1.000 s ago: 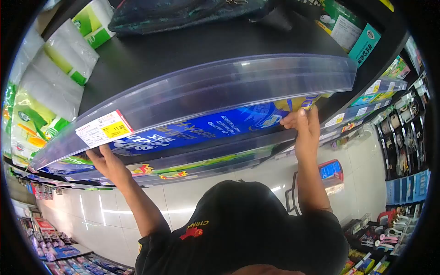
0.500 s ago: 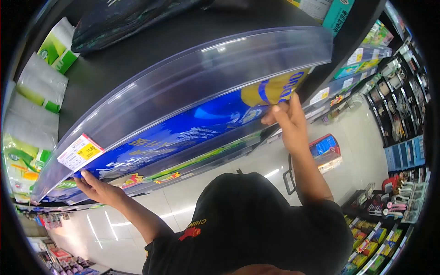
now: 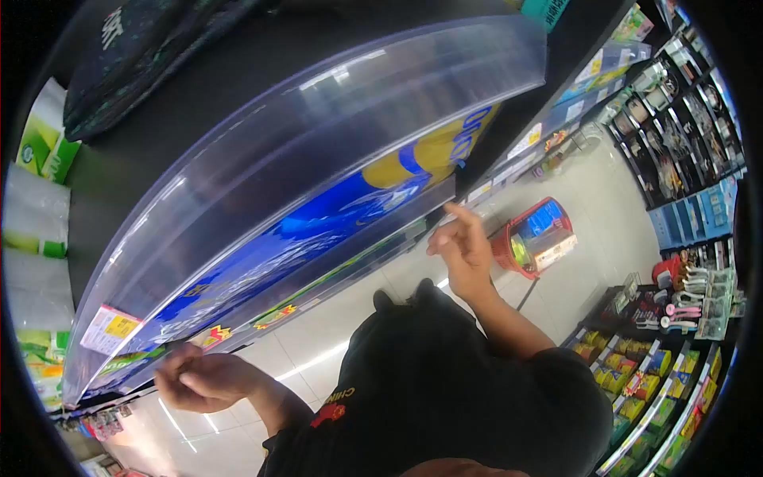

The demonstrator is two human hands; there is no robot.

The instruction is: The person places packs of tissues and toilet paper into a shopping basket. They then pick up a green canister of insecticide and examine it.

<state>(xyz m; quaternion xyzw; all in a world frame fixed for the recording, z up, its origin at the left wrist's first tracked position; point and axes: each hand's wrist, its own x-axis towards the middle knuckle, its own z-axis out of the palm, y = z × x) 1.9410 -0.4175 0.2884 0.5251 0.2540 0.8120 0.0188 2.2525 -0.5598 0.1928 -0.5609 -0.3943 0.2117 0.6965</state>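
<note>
My left hand (image 3: 205, 378) hangs just off the lower left end of the shelf front, fingers curled in, slightly blurred, with nothing showing in them. My right hand (image 3: 465, 253) is in the air in front of the shelf, index finger partly stretched and the others loosely bent, holding nothing. Both are nearest to a long blue and yellow printed strip (image 3: 318, 219) that runs along the shelf edge. Above it curves a clear plastic guard (image 3: 334, 103). A white and yellow price tag (image 3: 110, 330) sits at the guard's left end.
White-green wrapped packs (image 3: 36, 211) stand at the left. A dark patterned bag (image 3: 135, 60) lies on the shelf. Behind my right arm, a red basket (image 3: 509, 258) with goods stands on the tiled floor (image 3: 592, 270). Stocked racks (image 3: 679, 131) line the right side.
Both hands have come away from the printed strip, moving back toward my body. Their fingers have curled. The view has shifted, showing more of the red basket.
</note>
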